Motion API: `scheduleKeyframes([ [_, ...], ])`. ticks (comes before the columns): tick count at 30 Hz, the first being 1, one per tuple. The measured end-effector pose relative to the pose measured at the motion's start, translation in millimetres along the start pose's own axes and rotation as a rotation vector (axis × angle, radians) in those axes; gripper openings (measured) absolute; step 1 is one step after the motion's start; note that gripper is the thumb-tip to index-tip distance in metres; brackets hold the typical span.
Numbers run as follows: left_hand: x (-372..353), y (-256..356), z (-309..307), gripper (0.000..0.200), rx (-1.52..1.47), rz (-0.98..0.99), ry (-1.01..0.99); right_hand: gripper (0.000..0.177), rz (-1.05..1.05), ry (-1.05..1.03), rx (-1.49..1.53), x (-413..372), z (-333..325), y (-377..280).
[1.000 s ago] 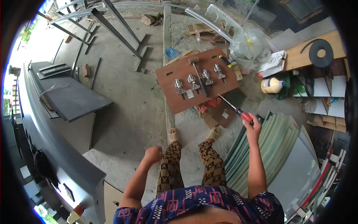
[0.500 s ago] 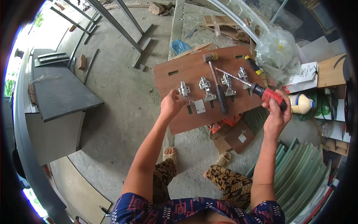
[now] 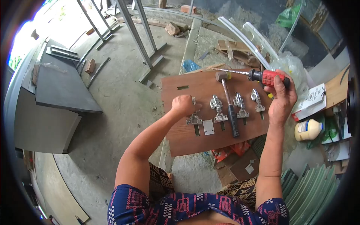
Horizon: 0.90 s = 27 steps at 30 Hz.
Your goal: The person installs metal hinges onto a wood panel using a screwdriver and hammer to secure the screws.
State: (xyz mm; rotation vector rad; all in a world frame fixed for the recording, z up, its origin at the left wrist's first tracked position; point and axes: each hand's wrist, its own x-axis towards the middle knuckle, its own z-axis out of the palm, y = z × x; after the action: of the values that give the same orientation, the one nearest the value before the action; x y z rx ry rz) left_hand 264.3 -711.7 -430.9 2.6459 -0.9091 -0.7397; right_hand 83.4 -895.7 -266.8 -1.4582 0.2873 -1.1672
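Note:
My right hand (image 3: 281, 97) is closed around the red and black handle of a screwdriver (image 3: 268, 77). Its long shaft points left, above the far part of a brown wooden board (image 3: 183, 140). At the board's left side, my left hand (image 3: 183, 105) is curled over the leftmost metal cabinet hinge (image 3: 194, 120), covering part of it; the fingertips are mostly hidden. Several similar hinges, among them a middle hinge (image 3: 217, 108), lie in a row to the right. Between them rests a hammer (image 3: 233, 120) with a dark grip. A small white plate (image 3: 208, 127) lies near the left hinge.
A cream bottle (image 3: 309, 129) and a white box (image 3: 309, 101) stand right of the board. Stacked green sheets (image 3: 311, 195) fill the lower right. A grey panel (image 3: 67, 88) is at left, metal frame posts (image 3: 131, 33) beyond, and a clear plastic bag (image 3: 288, 67) at the back right.
The view has tilted up, so the board appears lower. My right hand has raised the screwdriver, its shaft now nearly level. My left hand has moved over the upper part of the left hinge.

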Motion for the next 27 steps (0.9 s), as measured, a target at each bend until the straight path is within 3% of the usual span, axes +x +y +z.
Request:
scheduleKeyframes([
  [1,-2.6,-3.2,11.7,0.051,0.004,0.013,0.114,0.029,-0.015,0.001,-0.013,-3.3,5.8,-1.5],
  [5,-12.9,-12.0,11.1,0.047,-0.055,-0.03,0.076,0.029,0.007,-0.045,-0.061,-16.1,12.9,-2.1],
  [13,-7.0,-18.0,14.8,0.04,-0.153,-0.015,0.238,0.03,0.014,-0.091,-0.071,-23.5,17.1,-10.5],
  [19,28.9,-58.5,-25.0,0.041,-0.215,-0.248,0.323,0.03,0.067,-0.134,-0.064,-34.8,19.6,-4.1],
  [27,39.5,-66.9,-10.0,0.042,-0.31,-0.249,0.471,0.031,0.086,-0.272,-0.149,-54.5,31.3,9.2],
])
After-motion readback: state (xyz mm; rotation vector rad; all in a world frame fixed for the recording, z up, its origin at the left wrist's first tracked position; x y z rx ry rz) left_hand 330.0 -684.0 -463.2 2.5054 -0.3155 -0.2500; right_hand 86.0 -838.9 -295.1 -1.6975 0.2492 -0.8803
